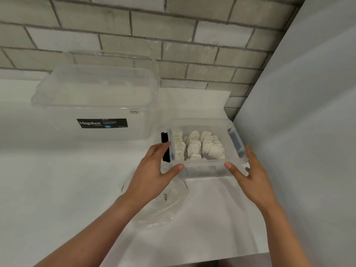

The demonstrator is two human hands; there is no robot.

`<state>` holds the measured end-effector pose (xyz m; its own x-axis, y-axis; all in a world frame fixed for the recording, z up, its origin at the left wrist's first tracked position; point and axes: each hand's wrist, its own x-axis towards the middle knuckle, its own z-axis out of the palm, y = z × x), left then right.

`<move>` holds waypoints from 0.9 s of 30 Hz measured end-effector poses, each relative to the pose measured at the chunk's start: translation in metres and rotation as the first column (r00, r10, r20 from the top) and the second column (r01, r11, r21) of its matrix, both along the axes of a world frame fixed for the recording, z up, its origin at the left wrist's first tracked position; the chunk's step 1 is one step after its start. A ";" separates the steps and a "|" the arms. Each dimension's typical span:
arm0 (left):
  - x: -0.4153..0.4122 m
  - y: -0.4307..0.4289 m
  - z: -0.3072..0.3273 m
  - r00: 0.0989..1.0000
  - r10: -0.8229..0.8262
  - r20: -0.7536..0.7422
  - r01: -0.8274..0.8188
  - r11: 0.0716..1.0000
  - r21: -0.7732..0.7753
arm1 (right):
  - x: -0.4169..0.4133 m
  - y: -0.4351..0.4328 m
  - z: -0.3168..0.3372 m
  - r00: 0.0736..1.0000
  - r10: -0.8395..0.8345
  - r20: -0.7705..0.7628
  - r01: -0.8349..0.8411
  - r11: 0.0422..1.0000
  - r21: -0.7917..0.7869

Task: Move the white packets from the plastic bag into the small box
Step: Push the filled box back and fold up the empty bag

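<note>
Head view:
- Small clear box (202, 171) sat on the white bench (57, 180). The white packets (198, 148) were inside it, packed upright in rows and filling most of the floor.
- A blue clip (235, 140) showed on the box's right edge. Couldn't tell if a lid was seated on top.
- Left hand (154, 170) was against the box's left side. Its fingers (159, 148) were apart and nearly straight along the left wall, thumb tip on the near-left corner. No curl round anything.
- Right hand (250, 174) mirrored it on the box's right side: fingers straight and spread along the right wall, thumb tip on the near-right corner.
- Plastic bag (165, 207) lay flat on the bench just near-left of the box, partly under the left wrist. It was clear, with a blue line at the mouth and a few dark specks inside. No packets visible in it.
- A small black item (164, 140) touched the box's left wall; couldn't identify it.
- The big clear Megabox storage tub (96, 105), lid on, stood left of and behind the box, apart from it.
- Grey brick wall (173, 35) ran behind the box, and a plain grey panel (308, 112) stood close on its right.
</note>
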<state>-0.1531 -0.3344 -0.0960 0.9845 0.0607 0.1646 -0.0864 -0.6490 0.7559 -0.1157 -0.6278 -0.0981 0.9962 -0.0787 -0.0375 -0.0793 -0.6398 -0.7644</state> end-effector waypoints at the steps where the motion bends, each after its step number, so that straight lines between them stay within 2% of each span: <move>1: 0.005 -0.003 -0.002 1.000 0.002 -0.008 -0.002 1.000 -0.003 | 0.001 0.000 0.000 1.000 0.002 0.002 -0.002 1.000 -0.008; 8: 0.042 -0.003 -0.005 0.997 0.047 -0.059 -0.047 0.999 -0.001 | 0.040 0.002 0.000 0.999 -0.037 0.040 0.036 0.999 0.035; 14: 0.115 -0.010 -0.002 0.995 0.097 -0.031 -0.090 0.980 0.177 | 0.117 0.013 0.005 0.998 -0.002 0.059 0.002 1.000 -0.009; 18: 0.168 -0.014 -0.001 0.981 0.166 -0.101 -0.144 0.969 0.199 | 0.169 0.024 0.008 1.000 0.005 0.020 -0.006 1.000 0.013; 23: 0.203 -0.015 -0.001 0.979 0.198 -0.050 -0.181 0.955 0.236 | 0.205 0.032 0.011 0.999 0.014 0.031 -0.014 1.000 -0.002; 27: 0.214 -0.020 0.005 0.972 0.223 -0.079 -0.185 0.924 0.334 | 0.219 0.034 0.013 0.998 0.038 0.041 -0.037 0.999 -0.034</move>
